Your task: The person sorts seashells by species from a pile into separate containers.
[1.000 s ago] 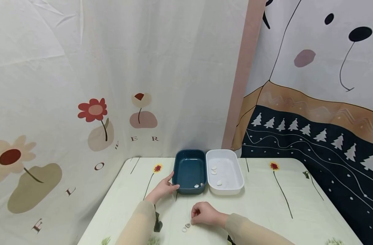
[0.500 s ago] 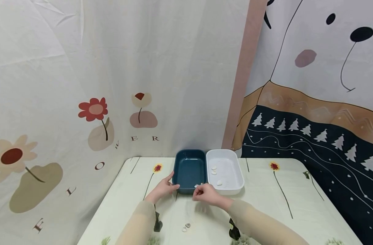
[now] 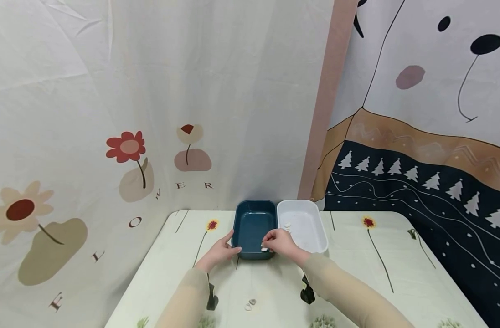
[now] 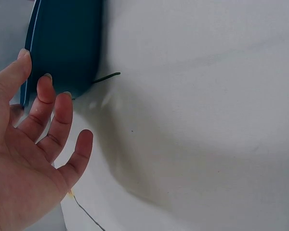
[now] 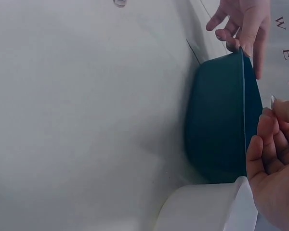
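In the head view, my left hand point(image 3: 219, 253) rests on the near left corner of the dark blue dish point(image 3: 255, 218). Its thumb lies at the rim, and the other fingers spread loosely outside the wall, as the left wrist view shows. Over the dish's near right corner, my right hand point(image 3: 280, 242) is bent in a pinch. In the right wrist view, a thin pale edge of a small shell point(image 5: 272, 100) shows at its fingertips; the rest is hidden. A whitish shell point(image 3: 264, 249) lies in the dish just below those fingers.
A white dish point(image 3: 315, 228) stands against the blue dish's right side, with whitish shells point(image 3: 287, 225) inside, partly hidden by my right hand. Two small shells point(image 3: 250, 304) lie on the pale floral tablecloth near the front. A printed curtain point(image 3: 250, 114) hangs behind the table.
My right hand has moved from beside the shells on the tablecloth, away from me, to over the blue dish's near edge. My left hand has stayed at its corner.
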Available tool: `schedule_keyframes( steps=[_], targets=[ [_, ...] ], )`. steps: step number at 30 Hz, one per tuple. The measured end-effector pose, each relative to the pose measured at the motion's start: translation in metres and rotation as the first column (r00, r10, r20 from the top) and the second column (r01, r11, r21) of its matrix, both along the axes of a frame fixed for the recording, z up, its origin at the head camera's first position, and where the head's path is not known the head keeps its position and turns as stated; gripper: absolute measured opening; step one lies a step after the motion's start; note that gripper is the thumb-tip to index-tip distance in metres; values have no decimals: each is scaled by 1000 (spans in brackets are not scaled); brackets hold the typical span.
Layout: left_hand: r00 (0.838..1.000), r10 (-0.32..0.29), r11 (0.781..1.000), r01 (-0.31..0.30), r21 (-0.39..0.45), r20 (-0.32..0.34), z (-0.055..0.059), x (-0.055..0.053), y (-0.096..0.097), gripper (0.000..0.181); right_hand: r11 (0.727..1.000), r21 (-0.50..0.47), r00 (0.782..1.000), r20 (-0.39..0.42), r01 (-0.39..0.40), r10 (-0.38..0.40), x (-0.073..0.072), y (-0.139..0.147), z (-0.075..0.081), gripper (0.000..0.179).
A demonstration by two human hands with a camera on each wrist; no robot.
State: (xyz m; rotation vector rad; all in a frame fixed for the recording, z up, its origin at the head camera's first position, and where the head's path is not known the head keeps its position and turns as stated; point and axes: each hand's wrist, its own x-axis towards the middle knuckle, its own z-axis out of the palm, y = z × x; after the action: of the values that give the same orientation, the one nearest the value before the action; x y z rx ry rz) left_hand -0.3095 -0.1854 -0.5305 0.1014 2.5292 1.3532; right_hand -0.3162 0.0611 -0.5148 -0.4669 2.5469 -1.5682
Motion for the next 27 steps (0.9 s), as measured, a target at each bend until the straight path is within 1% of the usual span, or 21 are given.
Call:
schedule_keyframes(
  steps=[8,12,15,18,20,21,23,24,25,27],
  targets=[
    [1000,10,1000,-10,-6,8,1,0,1,80,994,-41,995,25,101,-100,-6,-6,6,5],
    [1000,11,1000,-11,-2,12,2,0,1,80,992,-52,993,32,117,-115,-9,-7,8,14],
    [1000,11,1000,-11,0,12,3,0,1,80,994,-42,995,22,97,-96,-7,-7,7,20],
    [1000,12,1000,-12,4,6,2,0,1,80,1000,8,999,-29,23,-23,1,-8,3,14],
    [1000,14,1000,-14,8,9,2,0,1,80,997,59,996,-73,-55,59,10,-9,-1,9],
    [1000,14,1000,-14,8,9,1,0,1,80,991,88,989,-104,-98,107,16,-11,-5,7],
    [1000,15,1000,-15,-1,7,1,0,1,80,972,144,969,-137,-187,207,29,-14,-14,8],
    [1000,15,1000,-15,-2,6,1,0,1,80,957,167,954,-144,-238,262,36,-16,-20,12],
    [1000,18,1000,-18,0,8,1,0,2,80,936,205,935,-150,-287,320,42,-18,-25,17],
    [1000,17,1000,-17,6,6,0,-1,2,80,881,294,892,-150,-372,427,56,-21,-37,31]
  ],
)
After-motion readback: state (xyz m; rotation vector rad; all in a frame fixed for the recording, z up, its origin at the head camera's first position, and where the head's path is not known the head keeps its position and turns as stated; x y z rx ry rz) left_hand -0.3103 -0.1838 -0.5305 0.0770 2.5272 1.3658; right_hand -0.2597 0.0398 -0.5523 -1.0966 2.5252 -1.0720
